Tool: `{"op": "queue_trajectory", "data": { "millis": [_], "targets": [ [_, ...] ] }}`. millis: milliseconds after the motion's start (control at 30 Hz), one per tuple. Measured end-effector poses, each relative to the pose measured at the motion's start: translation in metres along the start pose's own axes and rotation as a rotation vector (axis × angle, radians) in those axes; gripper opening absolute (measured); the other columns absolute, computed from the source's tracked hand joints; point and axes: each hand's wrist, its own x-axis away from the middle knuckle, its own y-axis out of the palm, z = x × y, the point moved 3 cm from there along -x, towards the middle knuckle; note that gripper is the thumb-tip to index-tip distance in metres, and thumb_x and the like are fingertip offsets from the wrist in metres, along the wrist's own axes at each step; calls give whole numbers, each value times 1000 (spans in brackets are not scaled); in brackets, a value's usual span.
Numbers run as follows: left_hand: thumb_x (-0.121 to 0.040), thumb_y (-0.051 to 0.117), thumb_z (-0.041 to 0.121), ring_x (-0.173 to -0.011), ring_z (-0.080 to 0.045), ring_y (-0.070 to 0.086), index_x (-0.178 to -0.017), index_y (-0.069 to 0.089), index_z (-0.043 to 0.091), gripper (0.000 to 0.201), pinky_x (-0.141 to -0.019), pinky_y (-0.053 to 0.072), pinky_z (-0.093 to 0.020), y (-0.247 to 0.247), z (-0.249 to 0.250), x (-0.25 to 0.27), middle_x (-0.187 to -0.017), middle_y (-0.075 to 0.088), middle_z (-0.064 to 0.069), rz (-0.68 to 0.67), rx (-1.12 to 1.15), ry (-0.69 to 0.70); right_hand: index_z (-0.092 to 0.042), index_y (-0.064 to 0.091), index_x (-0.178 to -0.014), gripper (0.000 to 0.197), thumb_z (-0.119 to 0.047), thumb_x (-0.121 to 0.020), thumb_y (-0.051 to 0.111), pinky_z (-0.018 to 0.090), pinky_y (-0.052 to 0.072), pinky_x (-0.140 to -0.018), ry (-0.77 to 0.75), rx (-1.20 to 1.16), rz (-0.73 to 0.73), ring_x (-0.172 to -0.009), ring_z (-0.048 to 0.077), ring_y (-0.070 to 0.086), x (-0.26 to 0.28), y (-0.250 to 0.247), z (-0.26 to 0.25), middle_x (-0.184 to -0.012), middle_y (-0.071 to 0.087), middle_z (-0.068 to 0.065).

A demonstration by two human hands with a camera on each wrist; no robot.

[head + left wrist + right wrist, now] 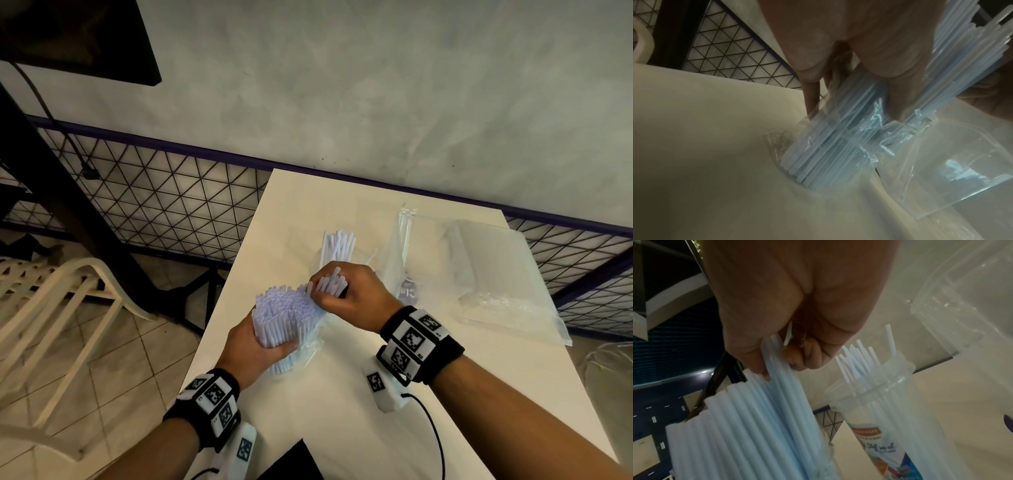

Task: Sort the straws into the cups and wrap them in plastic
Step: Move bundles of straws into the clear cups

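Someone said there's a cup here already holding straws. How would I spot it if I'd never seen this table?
Start at the white table and find the person's right hand. Just beyond its knuckles stands a tall clear plastic cup with a loose handful of white straws fanning out of its rim. Unlike the flat clear bags beside it, it stands upright.

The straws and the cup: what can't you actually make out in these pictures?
- Head view: the cup behind the right hand; the hand hides its body.
- Head view: the count in the straw bundle; too small and packed.
- Left wrist view: the left hand fingers' far side; the bundle and its plastic sleeve hide it.
- Right wrist view: the cup label; blurred, cut off below.
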Motion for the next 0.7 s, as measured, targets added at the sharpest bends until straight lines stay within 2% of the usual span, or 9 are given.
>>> {"op": "queue_trajectory", "data": {
  "millis": [133,267,400,567,700],
  "targets": [
    [-60,94,31,-93,-5,67,-116,63,19,65,-75,48,-11,0,-2,-1,-101,70,8,-12,-11,4,-9,73,-93,14,-2,-83,66,34,54,-76,-35,29,-51,-81,18,67,-1,-5,-4,-89,73,4],
    [-61,94,26,-90,0,66,-113,64,20,61,-73,47,-9,0,-1,-1,-96,70,12,-11,-2,5,-19,75,-106,29,-4,-83,66,36,55,-86,-29,29,-189,-93,15,68,-2,-6,-7,-103,73,-3],
    [-60,94,26,-92,-5,68,-113,65,18,61,-76,51,-16,-1,-3,-1,-97,71,10,-6,7,-3,-22,77,-97,20,-9,-84,69,38,53,-90,-60,90,-269,-96,10,67,-4,-6,-9,-101,70,-5],
    [-61,94,28,-91,-1,66,-115,63,22,63,-73,47,-9,-1,1,0,-97,69,13,-11,3,10,-15,77,-98,12,-15,-86,75,33,56,-83,-75,85,-195,-88,5,69,-6,-13,-14,-97,74,-5],
    [-62,93,30,-88,8,61,-115,58,26,64,-70,43,-4,-2,5,2,-95,64,20,-8,-16,12,-13,77,-96,11,-18,-86,75,35,56,-80,-66,91,-92,-85,9,70,-10,-25,-22,-94,75,-3]
  ]
}}
